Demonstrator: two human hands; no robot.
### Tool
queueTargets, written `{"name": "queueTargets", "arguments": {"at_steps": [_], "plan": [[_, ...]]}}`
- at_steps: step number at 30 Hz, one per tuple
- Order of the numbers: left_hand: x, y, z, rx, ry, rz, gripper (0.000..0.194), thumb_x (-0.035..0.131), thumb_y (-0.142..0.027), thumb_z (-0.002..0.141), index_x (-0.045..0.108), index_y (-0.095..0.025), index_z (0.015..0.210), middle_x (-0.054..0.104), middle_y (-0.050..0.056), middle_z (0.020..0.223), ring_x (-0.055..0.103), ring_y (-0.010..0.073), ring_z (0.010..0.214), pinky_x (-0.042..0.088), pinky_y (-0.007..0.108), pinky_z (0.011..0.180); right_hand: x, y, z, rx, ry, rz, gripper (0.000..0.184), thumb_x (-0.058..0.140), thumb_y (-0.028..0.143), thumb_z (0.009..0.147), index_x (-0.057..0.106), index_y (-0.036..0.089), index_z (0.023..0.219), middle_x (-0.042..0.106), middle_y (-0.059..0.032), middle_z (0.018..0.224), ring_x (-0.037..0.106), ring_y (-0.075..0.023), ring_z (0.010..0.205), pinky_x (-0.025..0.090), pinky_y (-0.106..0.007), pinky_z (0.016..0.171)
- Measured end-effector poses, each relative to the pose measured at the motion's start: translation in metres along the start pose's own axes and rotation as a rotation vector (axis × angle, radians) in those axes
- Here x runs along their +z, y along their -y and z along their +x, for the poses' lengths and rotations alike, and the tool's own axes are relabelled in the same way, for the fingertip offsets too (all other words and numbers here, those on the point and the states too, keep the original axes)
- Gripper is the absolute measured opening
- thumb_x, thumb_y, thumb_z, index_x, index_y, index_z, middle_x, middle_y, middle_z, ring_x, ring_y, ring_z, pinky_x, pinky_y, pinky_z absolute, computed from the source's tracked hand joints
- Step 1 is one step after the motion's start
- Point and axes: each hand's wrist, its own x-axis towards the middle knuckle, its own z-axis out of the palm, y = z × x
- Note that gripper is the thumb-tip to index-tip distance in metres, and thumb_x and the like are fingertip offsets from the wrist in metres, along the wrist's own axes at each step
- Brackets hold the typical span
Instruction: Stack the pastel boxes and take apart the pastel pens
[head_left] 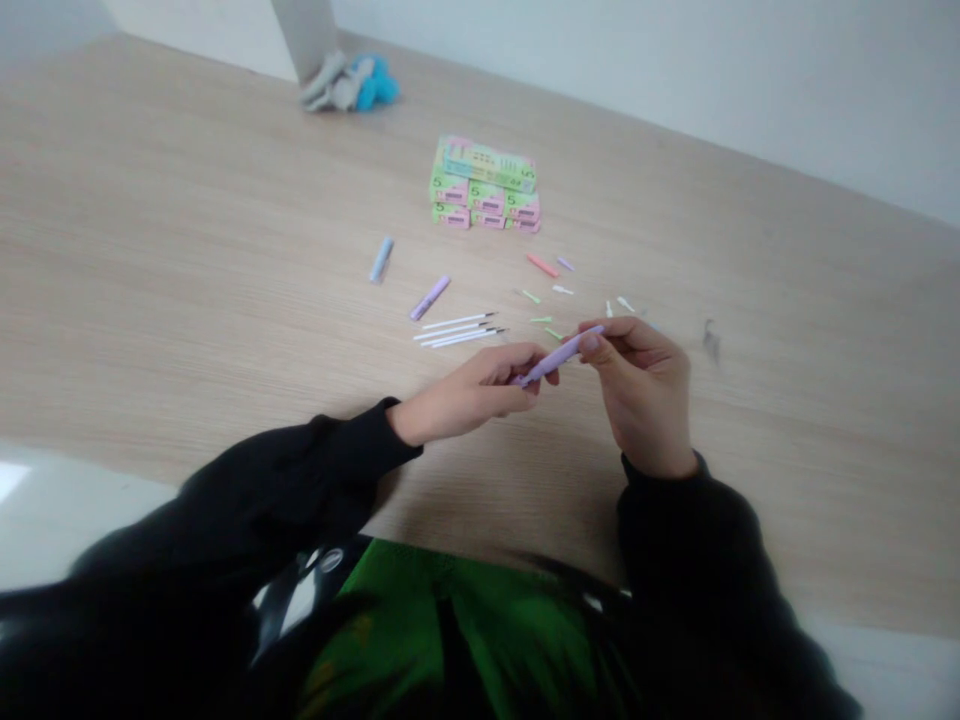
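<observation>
Purple tube (561,358) held between two hands over a table

Head view. The left hand (476,390) pinches the lower end of the purple tube between thumb and fingers; the right hand (649,385) grips the upper end in the same narrow fashion. The tube slants between them, above the near part of the wooden table (225,300); whether anything lies inside it cannot be told.

Beyond the hands stands a stack of printed boxes (486,195), green and pink, marked "5", with one box (491,165) lying across the top. The ends facing the person look closed and hide the contents.

Between stack and hands lie a blue pen (381,260), a purple pen (430,298) and, near the left hand, several white sticks (454,337) with dark tips. Near the right hand are a pink tube (543,265), a short purple piece (565,264), small green pieces (540,320) and small white pieces (562,290). A grey and blue bundle (377,82) rests at the far left.
</observation>
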Motion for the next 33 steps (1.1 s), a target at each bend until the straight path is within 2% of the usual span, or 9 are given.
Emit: {"name": "queueTargets", "arguments": {"at_steps": [2,6,8,14,19,24,26,31,33], "plan": [[0.0,0.001,0.0,-0.007,0.023,0.02,0.024,0.057,-0.02,0.078,0.06,-0.015,0.101,0.052,-0.001,0.08,0.047,0.0118,0.07,0.037,0.024,0.06,-0.002,-0.002,0.001,-0.01,0.003,0.034,0.021,0.079,0.041,0.08,0.07,0.022,0.084,0.074,-0.0004,0.083,0.069,-0.0151,0.078,0.058,-0.032,0.076],[-0.003,0.001,0.002,0.009,0.029,0.189,0.016,0.049,-0.019,0.09,0.062,-0.015,0.097,0.063,0.003,0.085,0.055,0.0129,0.078,0.044,0.026,0.071,-0.003,0.001,-0.001,-0.03,0.043,0.048,0.019,0.075,0.04,0.084,0.068,0.023,0.089,0.073,0.0004,0.085,0.068,-0.0143,0.078,0.058,-0.031,0.076],[-0.004,0.001,0.002,0.002,0.054,0.22,0.017,0.046,-0.022,0.095,0.061,-0.016,0.098,0.067,0.004,0.091,0.056,0.0121,0.077,0.045,0.026,0.071,-0.002,0.004,-0.003,-0.03,0.059,0.029,0.02,0.073,0.041,0.085,0.066,0.023,0.091,0.073,0.0,0.086,0.069,-0.015,0.079,0.058,-0.032,0.075],[-0.004,0.011,0.005,-0.009,0.044,0.263,0.024,0.041,-0.025,0.097,0.054,-0.015,0.115,0.062,0.003,0.088,0.056,0.0122,0.075,0.046,0.026,0.07,0.006,0.007,-0.009,-0.044,0.071,0.013,0.022,0.072,0.042,0.086,0.062,0.022,0.09,0.074,-0.0006,0.084,0.07,-0.0148,0.071,0.057,-0.029,0.063],[-0.005,0.013,0.006,-0.114,-0.033,0.429,0.018,0.051,-0.026,0.09,0.064,-0.015,0.095,0.061,0.001,0.08,0.053,0.0137,0.07,0.042,0.028,0.067,0.007,0.002,-0.009,-0.026,0.048,-0.02,0.025,0.07,0.044,0.087,0.061,0.022,0.094,0.075,-0.0015,0.087,0.072,-0.0158,0.078,0.058,-0.028,0.064],[-0.006,0.015,0.006,-0.093,0.097,0.362,0.02,0.047,-0.029,0.094,0.059,-0.016,0.085,0.058,-0.001,0.075,0.052,0.0123,0.068,0.042,0.026,0.066,0.006,0.004,-0.009,-0.029,0.041,-0.028,0.022,0.07,0.042,0.088,0.062,0.022,0.093,0.076,-0.0014,0.088,0.073,-0.015,0.078,0.058,-0.026,0.062],[-0.004,0.015,0.005,-0.105,0.103,0.35,0.022,0.044,-0.031,0.096,0.055,-0.017,0.083,0.055,-0.002,0.072,0.049,0.012,0.066,0.041,0.026,0.065,0.007,0.005,-0.009,-0.036,0.042,-0.027,0.021,0.07,0.041,0.088,0.062,0.022,0.092,0.076,-0.0015,0.088,0.072,-0.0146,0.077,0.058,-0.026,0.063],[0.001,0.014,0.004,-0.12,-0.049,0.463,0.012,0.051,-0.024,0.089,0.054,-0.017,0.079,0.05,-0.003,0.069,0.047,0.0129,0.065,0.036,0.026,0.062,0.008,0.005,-0.009,-0.009,0.059,-0.012,0.025,0.071,0.044,0.087,0.059,0.023,0.092,0.076,-0.0007,0.086,0.073,-0.0159,0.08,0.059,-0.027,0.063],[0.002,0.014,0.003,-0.098,-0.072,0.486,0.011,0.05,-0.02,0.087,0.052,-0.017,0.077,0.047,-0.004,0.066,0.045,0.0123,0.062,0.034,0.026,0.061,0.008,0.005,-0.009,-0.002,0.065,0.002,0.026,0.07,0.045,0.087,0.057,0.023,0.092,0.075,-0.0004,0.084,0.073,-0.0162,0.08,0.06,-0.028,0.064]]}}
